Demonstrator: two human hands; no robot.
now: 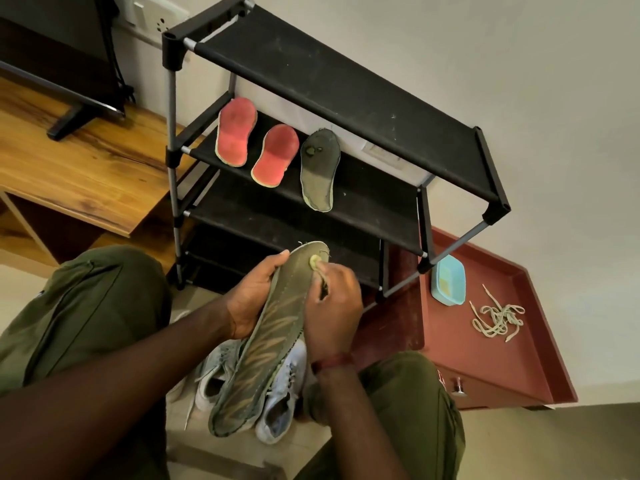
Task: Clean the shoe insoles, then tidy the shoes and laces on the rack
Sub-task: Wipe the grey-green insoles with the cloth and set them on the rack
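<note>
A: The green insole (266, 344) is held by the left hand (252, 299), with the fingers curled round its left edge near the far end.

B: And the right hand (334, 306) is closed round a small pale scrubber (315, 262). What kind it is cannot be made out. It is pressed onto the far tip of the insole, just past the left fingertips.

A: The long axis is what needs watching here. The far tip is raised between the two hands, and the near end is dropped toward the body, over the pale shoes (280, 403) below the wrists.

B: So almost the whole length lies on the near side of the right hand. The next stroke, it is judged, would be drawn back toward the body along that axis, not across it.

A: The work is nearest the right hand. The left is needed only as a brace.

B: Beyond both hands, two red insoles (237, 131) and a second green insole (318, 169) are leaned on a shelf of the rack (311, 81).

A: Well off to the right of the right hand, laces (498, 318) are heaped near a blue box (447, 285).
</note>
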